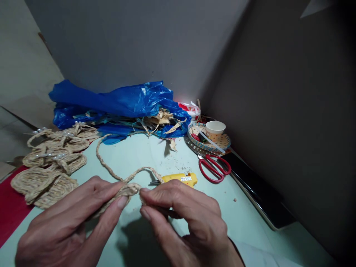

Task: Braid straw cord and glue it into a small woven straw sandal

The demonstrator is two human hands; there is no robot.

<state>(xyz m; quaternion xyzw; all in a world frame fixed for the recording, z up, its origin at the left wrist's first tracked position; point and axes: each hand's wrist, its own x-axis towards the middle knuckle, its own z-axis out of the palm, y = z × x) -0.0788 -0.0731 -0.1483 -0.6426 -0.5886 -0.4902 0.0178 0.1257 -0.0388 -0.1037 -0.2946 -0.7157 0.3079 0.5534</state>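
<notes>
Low in the view, my left hand point(75, 218) pinches a coiled piece of braided straw cord point(129, 189) between thumb and fingers. Just to its right, my right hand point(186, 218) has thumb and forefinger closed on the same braided piece at its right edge. A loose length of the cord loops up behind both hands and curves away to the back left. Beyond my right hand lies a yellow glue gun point(182, 178), its lower part hidden by the fingers.
Woven straw pieces with beads point(50, 163) pile up at the left. A blue plastic bag point(111, 100) of dry husks point(161, 118) lies behind. Right: round basket point(225, 142) with paper cup point(216, 128), red-handled scissors point(214, 168), black tablet-like device point(258, 189), grey wall point(283, 111).
</notes>
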